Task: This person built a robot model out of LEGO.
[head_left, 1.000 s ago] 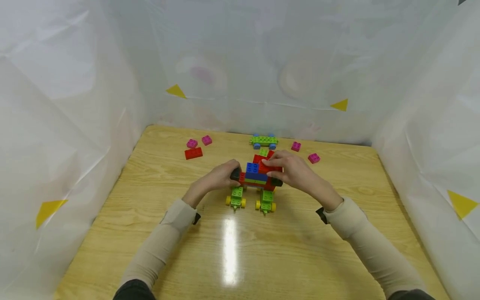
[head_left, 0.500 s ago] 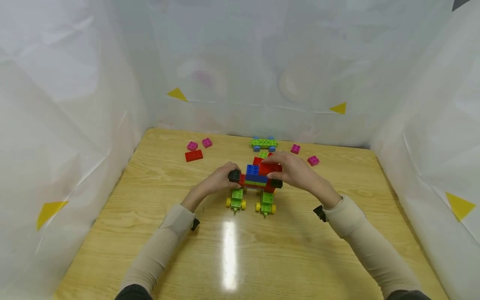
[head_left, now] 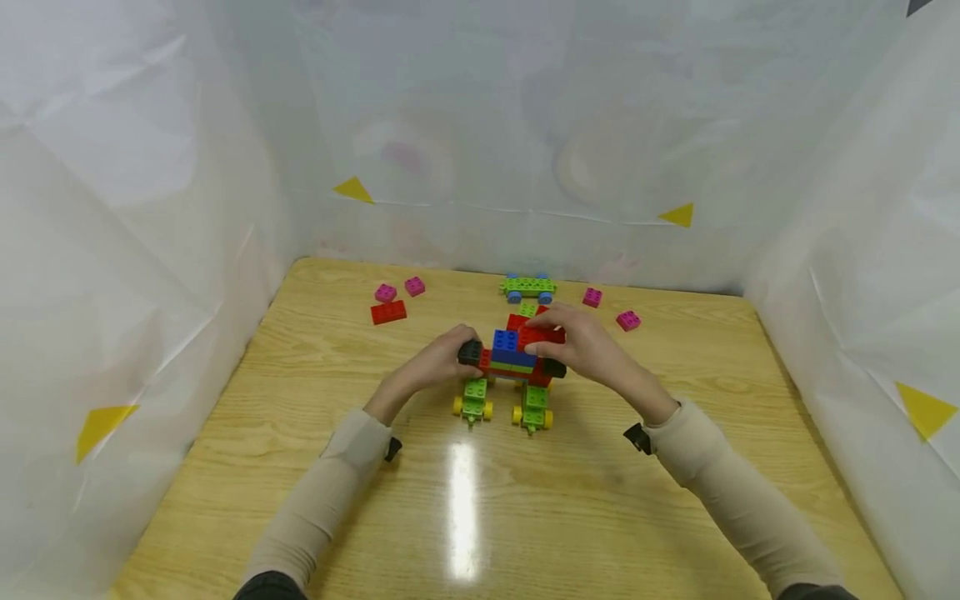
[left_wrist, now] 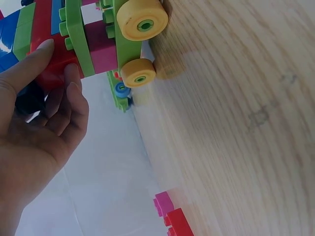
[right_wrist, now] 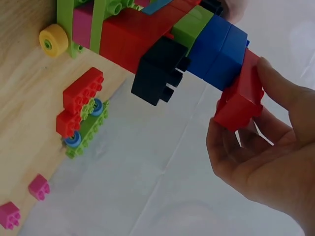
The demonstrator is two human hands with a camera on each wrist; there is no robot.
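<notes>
A toy brick model (head_left: pixel 513 357) stands mid-table on two green wheeled bases with yellow wheels (left_wrist: pixel 141 19). It has red, green and blue layers and a black brick (head_left: pixel 470 352) at its left end. My left hand (head_left: pixel 442 357) grips that end, thumb and fingertips on the red part (left_wrist: pixel 55 66) beside the black brick. My right hand (head_left: pixel 588 343) pinches a red brick (right_wrist: pixel 240 93) between thumb and fingers. This brick sits at the top of the blue bricks (right_wrist: pixel 219 51), overhanging them on the right. Another black brick (right_wrist: pixel 160 71) juts out below it.
Behind the model is a green wheeled base (head_left: pixel 528 287) with blue wheels, with red bricks (right_wrist: pixel 82 91) close by. Pink bricks (head_left: pixel 386 292) and a red brick (head_left: pixel 388 312) lie at the back left. More pink bricks (head_left: pixel 628 320) lie at the back right. White sheets (head_left: pixel 480 125) enclose the table.
The right fingers have shifted slightly on the red brick. Both hands otherwise keep their places at the model; the head view has tilted a little.
</notes>
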